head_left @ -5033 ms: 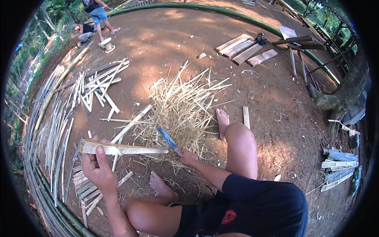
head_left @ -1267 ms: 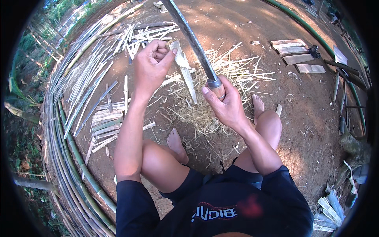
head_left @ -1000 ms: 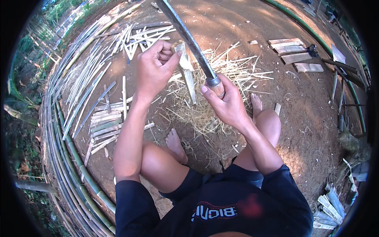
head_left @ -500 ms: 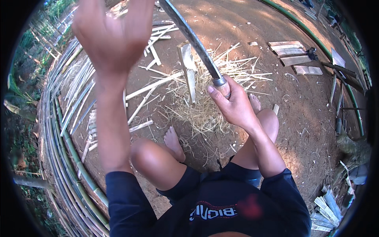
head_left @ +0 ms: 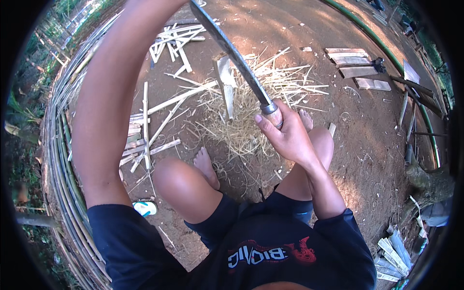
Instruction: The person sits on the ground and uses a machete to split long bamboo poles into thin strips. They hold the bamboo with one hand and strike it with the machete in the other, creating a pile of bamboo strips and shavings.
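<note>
Head view: right hand [head_left: 290, 137] has fingers wrapped snugly round the wooden handle [head_left: 275, 118] of a machete [head_left: 237, 58], thumb lying along the side of the grip. Blade's dark grey, slants up and to the left, and runs right up to the top edge of the view. There's a metal collar [head_left: 266, 107] where it meets the handle.

Can't tell you what the left hand is doing, sorry. The left forearm [head_left: 108, 106] goes up across the left side and the hand itself is out of view, so no clue how open it is or if it's got hold of anything.

The split bamboo piece [head_left: 225, 84] is just left of the blade, close to upright, wide end up and narrow end down, with a pale ragged face. It's in front of the messy pile of shavings [head_left: 246, 130] from this angle. Can't make out what's holding it up, or whether it actually touches the blade.

Rest of the spot: bare dirt ground [head_left: 367, 159], pale sticks [head_left: 178, 43] scattered upper left, a few slats [head_left: 134, 145] by the left knee [head_left: 171, 181], a white and blue flip-flop [head_left: 145, 208] below those. Short planks [head_left: 355, 62] lie upper right, plus a fan of split strips [head_left: 394, 256] at lower right.
</note>
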### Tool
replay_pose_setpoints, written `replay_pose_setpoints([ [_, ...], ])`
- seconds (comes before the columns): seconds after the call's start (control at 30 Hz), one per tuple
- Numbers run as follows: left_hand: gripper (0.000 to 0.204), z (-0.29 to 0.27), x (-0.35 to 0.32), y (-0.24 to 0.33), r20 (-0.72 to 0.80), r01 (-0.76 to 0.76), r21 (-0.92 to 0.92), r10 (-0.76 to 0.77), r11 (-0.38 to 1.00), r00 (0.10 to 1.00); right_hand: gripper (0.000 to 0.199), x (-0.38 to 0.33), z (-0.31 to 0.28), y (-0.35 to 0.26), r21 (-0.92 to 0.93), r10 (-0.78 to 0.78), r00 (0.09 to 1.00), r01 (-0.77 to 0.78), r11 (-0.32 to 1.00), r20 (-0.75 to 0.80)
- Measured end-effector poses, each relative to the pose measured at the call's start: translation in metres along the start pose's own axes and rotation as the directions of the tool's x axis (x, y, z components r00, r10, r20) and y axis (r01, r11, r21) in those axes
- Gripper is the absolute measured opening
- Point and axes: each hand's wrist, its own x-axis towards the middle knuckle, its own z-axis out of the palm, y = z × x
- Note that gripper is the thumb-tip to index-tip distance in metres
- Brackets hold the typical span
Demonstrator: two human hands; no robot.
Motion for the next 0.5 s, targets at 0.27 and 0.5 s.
replay_pose_setpoints([
  [0.27, 0.059, 0.033, 0.001, 0.009, 0.118, 0.130, -0.211, -0.107, 0.969, 0.987, 0.032, -0.014, -0.015, 0.019, -0.113, 0.089, 0.995, -0.093, 0.989, -0.040],
  [0.5, 0.049, 0.081, -0.061, 0.012, 0.116, 0.240, -0.273, -0.216, 0.932, 0.969, 0.033, -0.010, 0.004, 0.037, -0.107, 0.118, 0.993, -0.120, 0.987, -0.023],
])
